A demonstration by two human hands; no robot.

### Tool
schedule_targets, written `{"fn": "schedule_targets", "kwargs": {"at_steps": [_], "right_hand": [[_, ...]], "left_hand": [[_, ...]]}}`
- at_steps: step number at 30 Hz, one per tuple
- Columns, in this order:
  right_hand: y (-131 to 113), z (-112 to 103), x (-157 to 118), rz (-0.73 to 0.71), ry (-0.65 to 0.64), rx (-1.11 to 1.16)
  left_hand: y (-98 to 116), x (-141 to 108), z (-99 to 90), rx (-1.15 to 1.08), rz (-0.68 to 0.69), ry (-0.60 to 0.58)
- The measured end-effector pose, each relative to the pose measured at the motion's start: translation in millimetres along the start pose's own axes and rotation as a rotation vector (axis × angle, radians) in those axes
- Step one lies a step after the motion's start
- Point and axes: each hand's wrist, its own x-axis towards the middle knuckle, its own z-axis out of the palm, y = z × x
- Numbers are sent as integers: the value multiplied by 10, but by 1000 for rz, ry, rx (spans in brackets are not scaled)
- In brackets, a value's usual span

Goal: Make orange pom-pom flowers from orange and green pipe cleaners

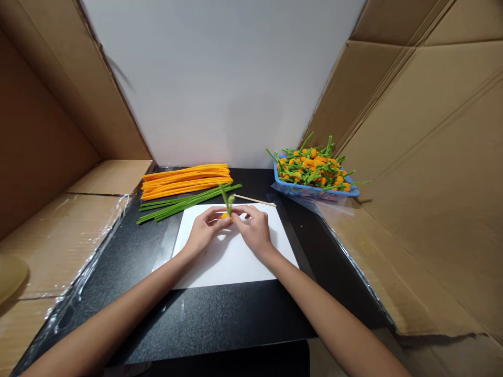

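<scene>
My left hand (205,231) and my right hand (253,228) meet above a white sheet of paper (236,259), their fingertips pinching a small orange pipe-cleaner bloom (225,215). A green pipe-cleaner stem (225,196) rises from it, tilted slightly to the left. My fingers hide most of the bloom. Just beyond the paper lies a thin wooden stick (254,200). To its left are a bundle of green pipe cleaners (184,204) and a stack of orange pipe cleaners (184,181).
A blue plastic basket (314,191) heaped with finished orange-and-green pipe-cleaner flowers stands at the back right. Everything rests on a black tabletop (196,314), with clear plastic sheeting along its edges. Cardboard panels rise at both sides, and a white wall stands behind.
</scene>
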Motion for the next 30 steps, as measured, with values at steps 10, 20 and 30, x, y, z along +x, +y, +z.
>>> {"fn": "schedule_targets", "kwargs": {"at_steps": [10,20,30], "right_hand": [[-36,-18,3,-1,-96,48],[24,38,36,203,5,249],[113,10,70,56,-179,115]], "left_hand": [[-32,-6,4,5,38,57],[-20,-16,22,-8,14,35],[-64,-21,4,-53,9,29]]}}
